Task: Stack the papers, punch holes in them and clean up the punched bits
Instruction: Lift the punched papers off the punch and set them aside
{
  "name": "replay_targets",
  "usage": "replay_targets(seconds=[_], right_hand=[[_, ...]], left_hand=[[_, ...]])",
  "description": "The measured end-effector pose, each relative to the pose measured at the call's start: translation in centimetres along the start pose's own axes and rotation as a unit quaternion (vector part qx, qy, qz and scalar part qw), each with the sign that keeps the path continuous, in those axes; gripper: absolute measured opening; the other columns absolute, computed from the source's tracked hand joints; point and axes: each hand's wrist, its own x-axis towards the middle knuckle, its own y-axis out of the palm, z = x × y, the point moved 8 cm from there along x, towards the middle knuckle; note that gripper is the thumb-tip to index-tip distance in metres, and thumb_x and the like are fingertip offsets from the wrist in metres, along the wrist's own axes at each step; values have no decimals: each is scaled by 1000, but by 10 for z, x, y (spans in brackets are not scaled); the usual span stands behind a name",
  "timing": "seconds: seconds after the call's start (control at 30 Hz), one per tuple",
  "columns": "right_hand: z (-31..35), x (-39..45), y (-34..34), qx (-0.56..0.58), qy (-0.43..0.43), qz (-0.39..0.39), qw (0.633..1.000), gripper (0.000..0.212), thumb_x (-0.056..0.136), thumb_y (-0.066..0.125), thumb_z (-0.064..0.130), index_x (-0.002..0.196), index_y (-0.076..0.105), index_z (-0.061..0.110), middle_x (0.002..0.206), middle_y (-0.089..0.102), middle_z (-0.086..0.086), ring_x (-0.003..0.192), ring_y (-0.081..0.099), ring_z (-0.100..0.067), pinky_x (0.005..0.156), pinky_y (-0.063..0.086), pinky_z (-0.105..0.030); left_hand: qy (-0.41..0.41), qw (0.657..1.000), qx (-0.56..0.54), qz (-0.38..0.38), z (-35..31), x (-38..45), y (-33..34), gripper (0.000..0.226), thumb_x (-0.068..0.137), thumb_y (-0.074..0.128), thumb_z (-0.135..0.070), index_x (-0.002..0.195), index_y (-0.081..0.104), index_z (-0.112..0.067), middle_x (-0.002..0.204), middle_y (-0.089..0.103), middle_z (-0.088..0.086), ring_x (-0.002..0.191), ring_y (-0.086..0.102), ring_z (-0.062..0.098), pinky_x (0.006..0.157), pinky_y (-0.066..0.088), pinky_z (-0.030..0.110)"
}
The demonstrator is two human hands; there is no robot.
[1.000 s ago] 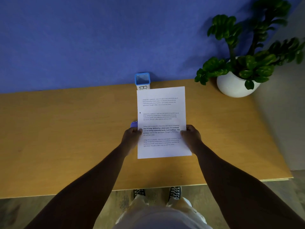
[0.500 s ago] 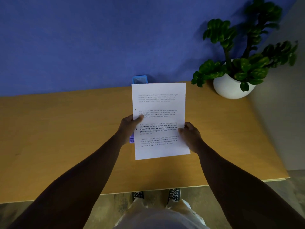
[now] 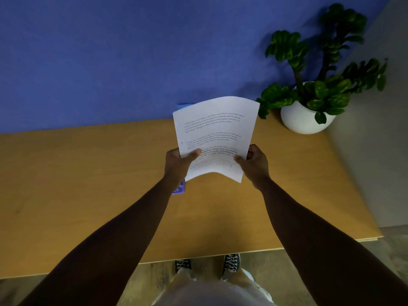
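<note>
- I hold the printed papers (image 3: pixel 215 138) above the wooden tabletop (image 3: pixel 88 173), one hand on each long edge, the sheets bowed upward between them and tilted slightly to the right.
- My left hand (image 3: pixel 178 164) pinches the left edge, thumb pressed across the printed face and the other fingers hidden behind the sheets; my right hand (image 3: pixel 254 163) pinches the right edge the same way, thumb on top, fingers curled underneath.
- The stack's long axis runs away from me toward the blue wall (image 3: pixel 132 51), its near end just past my thumbs, its far end reaching over the blue container (image 3: pixel 182 107) at the back of the tabletop.
- The purple hole punch (image 3: pixel 179 189) lies on the tabletop directly under my left wrist, mostly hidden, so the left hand is the nearer one to it.
- One dark hole shows near the left margin of the top sheet; by my reading, that left edge is the one to feed into the punch below it.
- A potted plant (image 3: pixel 309 102) stands well apart at the right rear corner.
</note>
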Motion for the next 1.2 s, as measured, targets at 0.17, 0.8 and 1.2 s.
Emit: replay_targets(seconds=[0.17, 0.8, 1.2], right_hand=[[2, -1, -5, -10, -30, -24, 999, 32, 80, 71, 11, 110, 61, 14, 96, 69, 6, 83, 64, -6, 64, 52, -18], [-37, -4, -2, -187, -6, 54, 981, 39, 87, 63, 15, 126, 57, 15, 116, 69, -6, 84, 66, -22, 59, 50, -22], [-84, -2, -16, -235, 123, 145, 953, 45, 80, 68, 10, 124, 59, 12, 119, 67, -7, 91, 62, -21, 60, 47, -23]], left_hand=[[28, 999, -18, 1, -9, -4, 9, 15, 83, 80, -17, 94, 76, -27, 89, 78, -14, 84, 75, 8, 66, 57, 19], [-96, 990, 93, 37, 40, -9, 5, 20, 81, 80, -24, 100, 74, -25, 102, 77, -1, 94, 73, 25, 82, 60, 56], [-177, 962, 177, 110, 68, 1, 28, 36, 88, 73, -10, 123, 67, -9, 116, 72, 8, 73, 63, 8, 47, 47, 12]])
